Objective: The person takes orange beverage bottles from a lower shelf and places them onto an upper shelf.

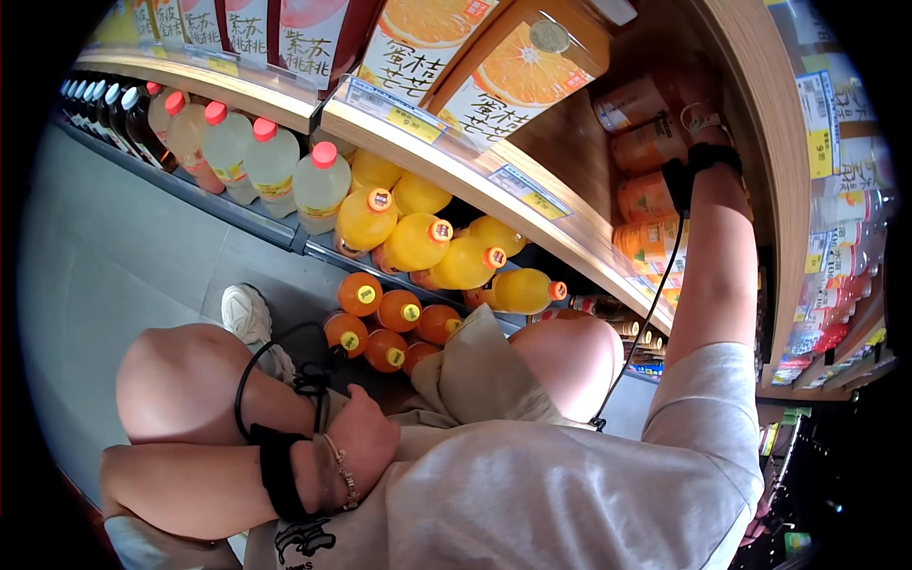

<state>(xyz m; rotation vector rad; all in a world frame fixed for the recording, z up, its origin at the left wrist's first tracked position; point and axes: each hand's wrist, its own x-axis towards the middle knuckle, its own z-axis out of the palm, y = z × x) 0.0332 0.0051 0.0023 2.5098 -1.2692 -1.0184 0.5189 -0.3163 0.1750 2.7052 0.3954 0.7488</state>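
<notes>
My right arm reaches up into a wooden shelf compartment. At its end my right hand [701,116], with a black wrist strap [703,161], is beside a column of orange drink bottles [651,195] lying on their sides. Its fingers are lost in shadow, so I cannot tell whether they grip a bottle. My left hand [366,439] rests by my lap with its fingers curled in and the thumb sticking out; whatever it may hold is hidden. A bracelet [342,472] and a black strap [280,473] circle the left wrist.
Large orange-printed cartons [518,71] stand on the shelf left of my right arm. Below sit yellow-filled bottles [418,237] and pale red-capped bottles [323,180]. Orange bottles [385,347] stand low by my knees. A black cable [655,304] hangs along my right arm.
</notes>
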